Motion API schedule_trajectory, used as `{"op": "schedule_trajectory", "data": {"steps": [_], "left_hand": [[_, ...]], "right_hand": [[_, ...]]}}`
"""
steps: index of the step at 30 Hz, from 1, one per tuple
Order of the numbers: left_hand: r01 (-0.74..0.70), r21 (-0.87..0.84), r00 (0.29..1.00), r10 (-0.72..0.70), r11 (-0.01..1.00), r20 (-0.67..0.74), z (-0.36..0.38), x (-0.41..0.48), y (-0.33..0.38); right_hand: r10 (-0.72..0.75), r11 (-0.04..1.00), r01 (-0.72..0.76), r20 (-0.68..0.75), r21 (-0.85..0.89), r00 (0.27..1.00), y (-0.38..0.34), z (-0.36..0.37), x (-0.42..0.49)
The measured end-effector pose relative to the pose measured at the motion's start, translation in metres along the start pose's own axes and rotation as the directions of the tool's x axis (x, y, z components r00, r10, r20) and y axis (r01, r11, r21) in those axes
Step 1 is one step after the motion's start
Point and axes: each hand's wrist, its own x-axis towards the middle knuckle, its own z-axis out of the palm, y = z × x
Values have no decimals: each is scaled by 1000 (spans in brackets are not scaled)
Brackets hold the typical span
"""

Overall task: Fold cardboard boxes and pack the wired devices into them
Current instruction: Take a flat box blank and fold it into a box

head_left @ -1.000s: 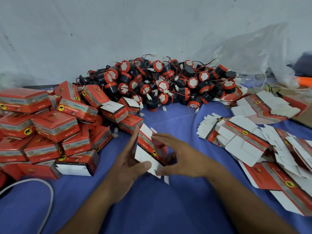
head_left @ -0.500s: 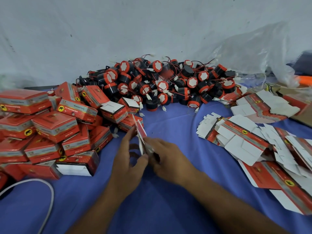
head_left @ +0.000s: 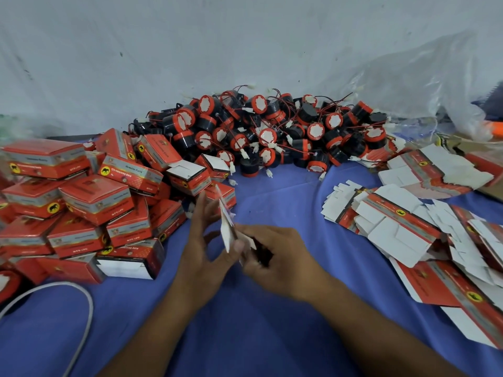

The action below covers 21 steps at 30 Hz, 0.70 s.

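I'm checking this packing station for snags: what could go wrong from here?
The flat box blank, pinched edge-on between the left hand and right hand, could crease or tear. The wired devices lie tangled, so pulling one may drag others. The folded boxes are piled loosely by the left hand and may topple.

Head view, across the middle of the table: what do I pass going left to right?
In order: white cable → pile of folded red boxes → left hand → flat carton pinched between both hands → right hand → heap of unfolded cartons.
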Motion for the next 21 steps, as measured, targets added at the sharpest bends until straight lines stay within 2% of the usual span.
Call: {"op": "schedule_trajectory", "data": {"steps": [3,5,10,12,14,16,17,19,21], "left_hand": [[-99,109,995,98,989,7,1,-5,-1],[-141,166,989,144,976,-11,3,-7,-2],[-46,234,985,83,971,-150,-1,-5,2],[-41,266,987,80,963,-137,-2,-6,6],[-113,260,990,130,959,-48,-1,-5,12],[-217,250,975,198,944,97,0,-5,16],[-226,220,966,189,949,178,1,-6,17],[-146,131,945,99,981,312,2,-10,17],[-92,79,922,54,993,382,6,-15,16]], "right_hand": [[-40,999,40,38,-2,998,-2,-2,-1],[-43,999,43,0,10,999,-3,-3,-1],[-20,1000,20,-101,-2,995,-4,-7,-3],[43,999,-45,-183,-3,982,-3,-11,-2],[164,984,-139,-258,111,952,-3,-15,0],[258,951,-186,-304,247,917,-4,-19,2],[289,935,-195,-318,298,903,-4,-20,3],[326,903,-193,-321,383,889,-4,-23,5],[339,876,-188,-289,445,895,-4,-25,6]]}}
